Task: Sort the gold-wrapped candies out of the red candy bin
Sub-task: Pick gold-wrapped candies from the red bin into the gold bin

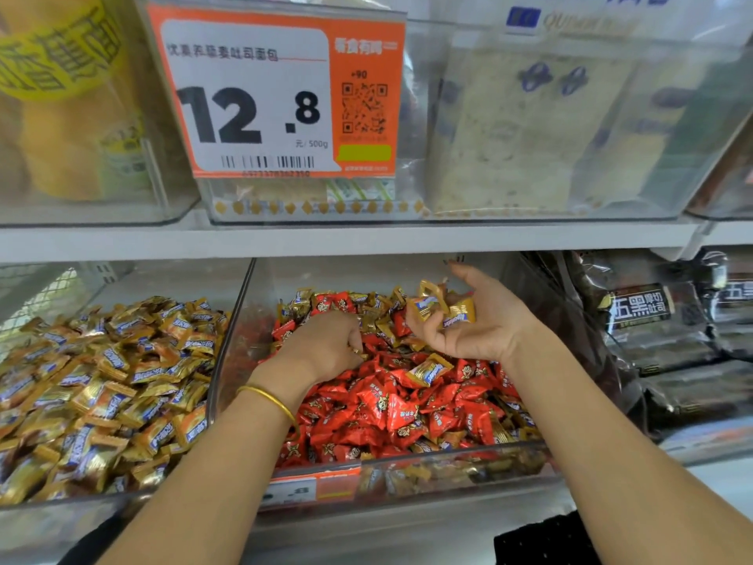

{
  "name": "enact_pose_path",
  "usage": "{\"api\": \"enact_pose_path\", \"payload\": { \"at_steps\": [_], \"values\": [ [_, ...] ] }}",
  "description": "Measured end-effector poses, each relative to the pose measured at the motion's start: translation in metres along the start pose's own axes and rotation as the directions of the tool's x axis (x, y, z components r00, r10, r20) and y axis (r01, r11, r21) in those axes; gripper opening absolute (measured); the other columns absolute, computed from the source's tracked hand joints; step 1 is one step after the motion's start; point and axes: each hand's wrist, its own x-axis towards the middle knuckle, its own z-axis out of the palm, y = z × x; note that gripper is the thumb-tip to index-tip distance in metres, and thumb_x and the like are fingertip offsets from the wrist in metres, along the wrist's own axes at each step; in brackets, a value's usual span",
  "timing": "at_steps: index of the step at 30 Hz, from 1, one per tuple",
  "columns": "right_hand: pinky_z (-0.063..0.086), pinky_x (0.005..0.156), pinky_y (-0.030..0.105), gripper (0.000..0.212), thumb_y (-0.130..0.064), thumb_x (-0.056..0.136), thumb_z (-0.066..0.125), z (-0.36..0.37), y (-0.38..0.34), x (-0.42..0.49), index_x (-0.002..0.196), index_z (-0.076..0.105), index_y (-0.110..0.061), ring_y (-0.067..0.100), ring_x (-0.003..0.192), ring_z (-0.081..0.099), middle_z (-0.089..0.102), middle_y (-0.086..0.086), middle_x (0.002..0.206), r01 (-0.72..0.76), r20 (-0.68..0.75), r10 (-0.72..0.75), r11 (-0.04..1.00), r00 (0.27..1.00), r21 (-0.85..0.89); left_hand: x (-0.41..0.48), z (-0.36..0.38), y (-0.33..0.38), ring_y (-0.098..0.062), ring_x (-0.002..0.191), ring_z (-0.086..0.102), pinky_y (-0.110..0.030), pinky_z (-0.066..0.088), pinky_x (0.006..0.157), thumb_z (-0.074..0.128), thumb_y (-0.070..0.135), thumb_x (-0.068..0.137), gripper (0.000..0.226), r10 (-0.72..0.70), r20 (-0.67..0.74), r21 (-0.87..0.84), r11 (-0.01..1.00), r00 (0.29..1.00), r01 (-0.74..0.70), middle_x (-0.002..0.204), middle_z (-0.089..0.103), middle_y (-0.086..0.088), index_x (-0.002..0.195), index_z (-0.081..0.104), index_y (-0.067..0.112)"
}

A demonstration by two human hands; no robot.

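— Shelving with clear bins; where's the gold?
— Gold-wrapped candies (444,305) sit in the cupped, palm-up right hand (468,324) over the red candy bin (407,460).
— Left hand (326,344)?
— Fingers curl into the pile. Their tips are hidden, so the grip is unclear.
— Nearby?
— Gold candy bin (102,381) left, dark packets (652,320) right, price tag (277,95) above.

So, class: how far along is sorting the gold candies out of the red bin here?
Early. Done: nothing visibly finished. In hand: the right hand holds a few gold candies; the left hand digs into the red bin. Left: a gold cluster at the back and a lone gold candy on top.
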Motion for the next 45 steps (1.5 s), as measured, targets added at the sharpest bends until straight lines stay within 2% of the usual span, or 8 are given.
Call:
{"api": "enact_pose_path", "payload": {
  "at_steps": [9, 14, 21, 26, 33, 35, 39, 45],
  "values": [
    [0.047, 0.037, 0.022, 0.057, -0.058, 0.089, 0.048, 0.003, -0.002, -0.002, 0.078, 0.068, -0.007, 0.013, 0.068, 0.05, 0.05, 0.008, 0.07, 0.055, -0.08, -0.055, 0.998, 0.995, 0.004, -0.003, -0.003, 0.0, -0.018, 0.096, 0.056, -0.035, 0.046, 0.088, 0.062, 0.013, 0.087, 0.004, 0.056, 0.004, -0.022, 0.998, 0.998, -0.056, 0.1, 0.062, -0.001, 0.087, 0.059, 0.011],
    [0.048, 0.036, 0.021, 0.031, -0.03, 0.09, 0.057, 0.005, 0.001, -0.007, 0.073, 0.06, -0.005, 0.016, 0.067, 0.053, 0.053, 0.013, 0.067, 0.115, -0.091, -0.114, 0.993, 0.989, 0.01, -0.004, -0.007, -0.001, -0.022, 0.087, 0.058, -0.038, 0.049, 0.079, 0.058, 0.012, 0.089, 0.009, 0.038, -0.091, -0.11, 0.993, 0.995, -0.048, 0.09, 0.061, -0.003, 0.083, 0.053, 0.011],
    [0.042, 0.035, 0.014, 0.008, -0.01, 0.088, 0.057, 0.0, 0.0, -0.017, 0.085, 0.065, -0.008, 0.012, 0.061, 0.054, 0.068, 0.012, 0.087, 0.217, -0.065, -0.234, 0.957, 0.97, -0.194, -0.008, -0.016, 0.016, -0.021, 0.075, 0.055, -0.029, 0.048, 0.062, 0.048, 0.015, 0.097, 0.012, -0.161, -0.129, -0.717, 0.697, 0.979, 0.02, 0.091, 0.054, -0.008, 0.108, 0.046, 0.013],
    [0.035, 0.035, 0.016, 0.016, -0.012, 0.09, 0.061, -0.005, -0.002, -0.023, 0.101, 0.071, -0.011, 0.01, 0.052, 0.045, 0.052, 0.001, 0.06, 0.342, 0.013, -0.574, 0.47, 0.819, -0.814, -0.014, -0.021, 0.036, -0.016, 0.08, 0.064, -0.017, 0.049, 0.052, 0.047, 0.011, 0.097, 0.016, -0.115, 0.011, -0.904, 0.424, 0.993, 0.059, 0.093, 0.055, -0.002, 0.107, 0.058, 0.016],
    [0.05, 0.056, 0.017, 0.018, -0.029, 0.087, 0.066, -0.015, -0.009, -0.023, 0.086, 0.076, -0.013, 0.003, 0.062, 0.06, 0.068, -0.002, 0.074, 0.111, 0.238, -0.719, -0.22, 0.653, -0.969, -0.02, -0.007, 0.057, -0.014, 0.081, 0.052, -0.021, 0.036, 0.064, 0.07, 0.032, 0.08, 0.026, 0.209, 0.007, -0.401, 0.896, 0.978, -0.188, 0.085, 0.055, 0.001, 0.088, 0.06, 0.01],
    [0.051, 0.087, 0.028, 0.018, -0.025, 0.088, 0.064, -0.018, -0.012, -0.014, 0.101, 0.073, -0.016, 0.008, 0.092, 0.065, 0.07, -0.003, 0.101, -0.001, 0.293, -0.656, -0.409, 0.696, -0.913, -0.021, -0.003, 0.059, -0.02, 0.087, 0.054, -0.027, 0.039, 0.068, 0.074, 0.029, 0.078, 0.022, 0.209, 0.074, -0.305, 0.936, 0.975, -0.177, 0.093, 0.058, -0.004, 0.082, 0.056, 0.018],
    [0.043, 0.099, 0.036, 0.043, -0.033, 0.089, 0.061, -0.017, -0.012, 0.003, 0.132, 0.054, -0.032, 0.018, 0.12, 0.051, 0.052, -0.004, 0.133, -0.127, 0.259, -0.419, -0.7, 0.87, -0.703, -0.019, -0.002, 0.057, -0.017, 0.07, 0.045, -0.028, 0.032, 0.059, 0.071, 0.017, 0.079, 0.021, 0.203, 0.085, -0.306, 0.937, 0.975, -0.168, 0.078, 0.048, -0.004, 0.077, 0.05, 0.016],
    [0.042, 0.096, 0.033, 0.035, -0.031, 0.092, 0.058, -0.016, -0.013, 0.007, 0.124, 0.057, -0.018, 0.02, 0.117, 0.05, 0.052, 0.0, 0.129, -0.155, 0.233, -0.379, -0.756, 0.896, -0.636, -0.014, -0.017, 0.038, -0.02, 0.076, 0.054, -0.023, 0.04, 0.064, 0.057, 0.013, 0.088, 0.027, 0.007, -0.129, -0.506, 0.86, 0.992, -0.071, 0.104, 0.057, 0.003, 0.112, 0.057, 0.025]
  ]
}}
